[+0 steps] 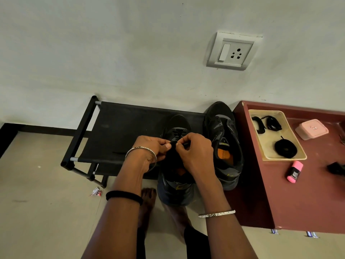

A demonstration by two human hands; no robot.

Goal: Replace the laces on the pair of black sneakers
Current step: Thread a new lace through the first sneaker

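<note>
Left hand (151, 148): fingers curled, pinching black lace (172, 142) over near sneaker (175, 165).
Right hand (196, 152): thumb and forefinger pinching same lace.
Near sneaker: on rack (119, 131), toe to wall.
Second sneaker (223, 144): just right, unlaced.
Tray (267, 146): on cabinet (298, 199), holds coiled laces (285, 148).

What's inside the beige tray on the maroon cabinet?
The tray holds three black lace bundles: a left folded bundle and a right folded bundle at the far end, and a coiled bundle nearer. Anything beneath them is covered.
</note>
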